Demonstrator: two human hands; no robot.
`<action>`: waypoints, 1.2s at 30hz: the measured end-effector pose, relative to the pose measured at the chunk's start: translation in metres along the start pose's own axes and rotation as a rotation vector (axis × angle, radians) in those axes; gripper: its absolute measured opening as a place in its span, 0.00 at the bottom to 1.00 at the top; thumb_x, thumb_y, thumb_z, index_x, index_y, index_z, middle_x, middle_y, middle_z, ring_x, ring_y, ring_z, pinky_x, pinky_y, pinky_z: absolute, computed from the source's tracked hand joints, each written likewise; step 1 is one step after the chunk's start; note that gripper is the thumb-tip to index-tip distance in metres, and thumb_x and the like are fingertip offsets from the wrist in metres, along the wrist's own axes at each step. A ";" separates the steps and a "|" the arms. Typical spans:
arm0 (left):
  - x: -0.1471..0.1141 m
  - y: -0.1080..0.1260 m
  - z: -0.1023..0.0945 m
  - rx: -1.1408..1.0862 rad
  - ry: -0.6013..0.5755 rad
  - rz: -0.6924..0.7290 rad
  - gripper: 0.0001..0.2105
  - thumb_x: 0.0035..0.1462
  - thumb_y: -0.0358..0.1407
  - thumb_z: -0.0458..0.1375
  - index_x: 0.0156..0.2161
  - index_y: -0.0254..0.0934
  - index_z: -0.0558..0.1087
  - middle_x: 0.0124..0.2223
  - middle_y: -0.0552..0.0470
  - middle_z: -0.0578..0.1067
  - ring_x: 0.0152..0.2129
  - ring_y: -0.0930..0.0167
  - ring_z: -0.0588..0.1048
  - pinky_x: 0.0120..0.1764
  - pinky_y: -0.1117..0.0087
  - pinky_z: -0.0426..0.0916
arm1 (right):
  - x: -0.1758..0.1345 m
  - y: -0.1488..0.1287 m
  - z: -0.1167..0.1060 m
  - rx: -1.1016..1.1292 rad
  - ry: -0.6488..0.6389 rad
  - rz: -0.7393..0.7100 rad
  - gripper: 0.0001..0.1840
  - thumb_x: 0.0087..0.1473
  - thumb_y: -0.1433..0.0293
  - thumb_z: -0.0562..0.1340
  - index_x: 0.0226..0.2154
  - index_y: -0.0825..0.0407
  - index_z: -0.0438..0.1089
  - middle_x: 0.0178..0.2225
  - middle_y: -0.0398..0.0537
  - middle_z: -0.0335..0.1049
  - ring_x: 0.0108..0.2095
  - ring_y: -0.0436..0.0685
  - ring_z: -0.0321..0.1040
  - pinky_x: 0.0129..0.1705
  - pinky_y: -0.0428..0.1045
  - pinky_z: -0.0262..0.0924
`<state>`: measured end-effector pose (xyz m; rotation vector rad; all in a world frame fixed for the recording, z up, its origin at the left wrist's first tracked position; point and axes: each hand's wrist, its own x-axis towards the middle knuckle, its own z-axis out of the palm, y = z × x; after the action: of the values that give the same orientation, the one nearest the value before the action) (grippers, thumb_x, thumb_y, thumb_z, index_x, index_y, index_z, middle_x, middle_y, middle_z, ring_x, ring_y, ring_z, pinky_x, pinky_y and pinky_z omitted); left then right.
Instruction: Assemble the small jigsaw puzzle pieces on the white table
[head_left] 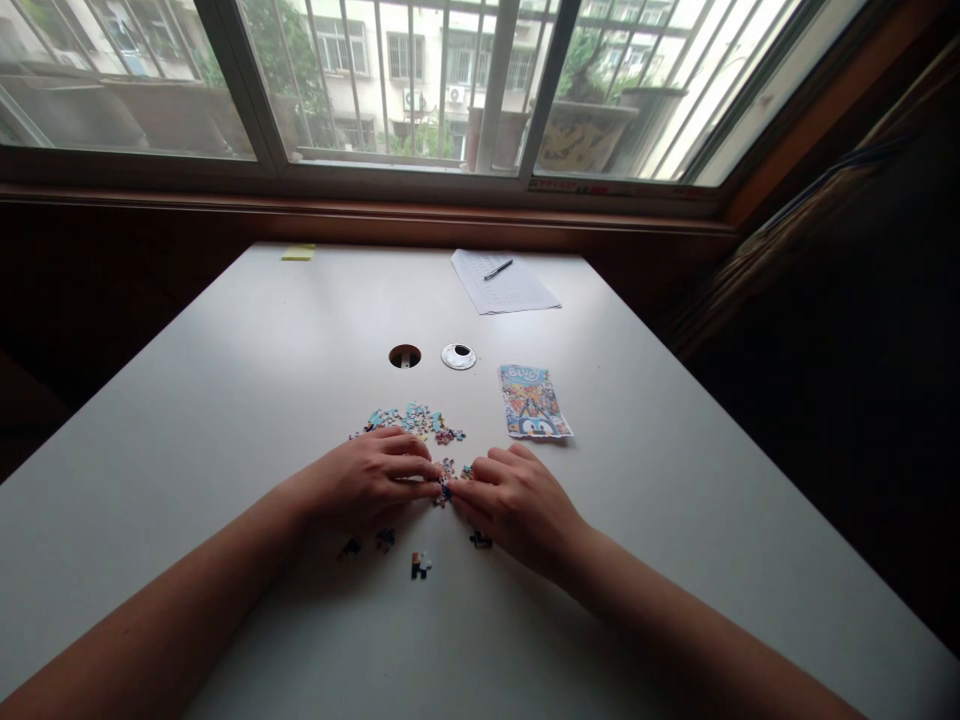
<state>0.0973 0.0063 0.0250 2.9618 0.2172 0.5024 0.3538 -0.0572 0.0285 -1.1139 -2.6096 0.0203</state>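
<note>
My left hand point(373, 477) and my right hand point(517, 500) meet at a small cluster of colourful jigsaw puzzle pieces point(445, 470) on the white table. Fingertips of both hands press on a dark blue puzzle piece point(445, 491) in that cluster, the fingers closed together. Behind my left hand spreads a loose pile of jigsaw pieces point(409, 416). Nearer to me lie a few joined pieces in black, white and orange point(421, 566). Dark pieces point(385, 540) rest below my left hand, and another dark piece point(481, 540) is partly covered by my right hand.
A picture sheet point(535, 402) lettered "BLUEY" lies right of the pile. Behind it are a round metal cover point(458, 357), a hole in the tabletop point(405, 357), printed paper point(506, 290) with a pen point(498, 270), and yellow sticky notes point(298, 253). A barred window rises beyond the table's far edge.
</note>
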 end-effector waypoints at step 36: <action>-0.002 -0.001 0.001 -0.007 0.011 -0.007 0.18 0.61 0.28 0.57 0.56 0.43 0.72 0.53 0.49 0.77 0.48 0.64 0.72 0.50 0.60 0.67 | -0.001 0.006 0.001 0.098 -0.040 -0.007 0.07 0.63 0.65 0.62 0.36 0.48 0.76 0.30 0.43 0.73 0.34 0.54 0.63 0.38 0.51 0.44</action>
<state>0.0959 0.0072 0.0231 2.9511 0.2267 0.5174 0.3585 -0.0530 0.0270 -1.0812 -2.6164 0.1688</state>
